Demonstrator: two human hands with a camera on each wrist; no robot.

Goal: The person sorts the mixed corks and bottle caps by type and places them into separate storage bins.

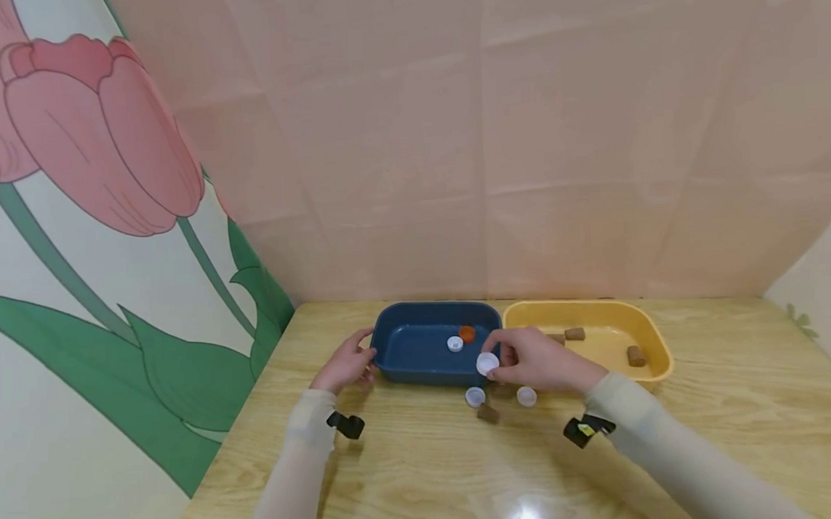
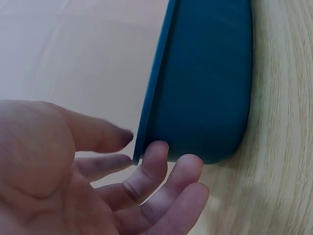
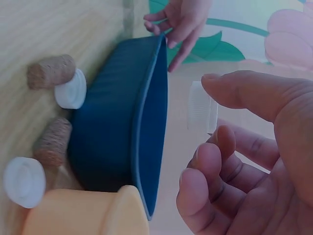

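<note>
My right hand (image 1: 536, 358) pinches a white bottle cap (image 1: 487, 363) between thumb and fingers, above the near right edge of the blue basin (image 1: 419, 376). The ridged side of that cap shows in the right wrist view. Inside the basin lie another white cap (image 1: 455, 344) and an orange cap (image 1: 467, 334). At the basin's left end is my left hand (image 1: 349, 366), its fingers loosely bent and spread at the rim. In the left wrist view the thumb and fingertips lie right beside the rim and outer wall.
Right of the blue basin stands a yellow basin (image 1: 655, 350) with several corks, including one cork (image 1: 636, 356) near its right end. On the wooden table (image 1: 409, 473) in front lie two white caps, a left cap (image 1: 475, 397) and a right cap (image 1: 526, 396), with corks (image 3: 51, 71) beside them.
</note>
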